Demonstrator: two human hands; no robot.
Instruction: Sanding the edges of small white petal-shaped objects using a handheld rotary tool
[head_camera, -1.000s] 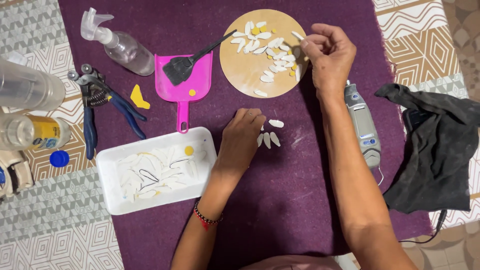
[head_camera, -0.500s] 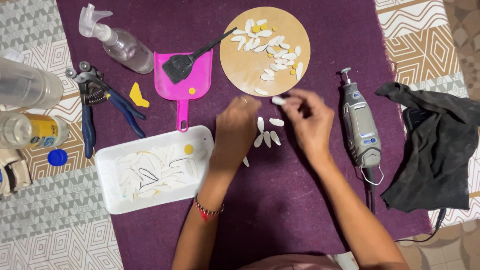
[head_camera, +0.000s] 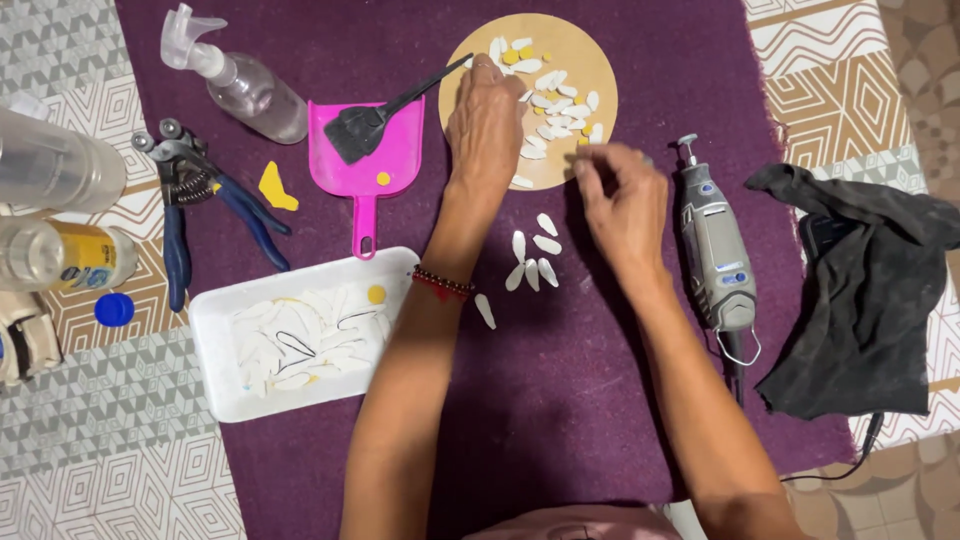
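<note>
one head-worn view, looking straight down

we look from above our own forearms onto the counter (head_camera: 820, 90), fairly near, with the purple mat (head_camera: 560, 400) filling most of the frame.

Head view. Left hand (head_camera: 485, 125) rests on the round wooden disc (head_camera: 590, 60) at the purple cloth's (head_camera: 560, 400) far edge, among white petal-shaped pieces (head_camera: 555, 105); right hand (head_camera: 620, 205) pinches at the disc's near rim. Five loose pieces (head_camera: 533, 258) lie mid-cloth.
</note>
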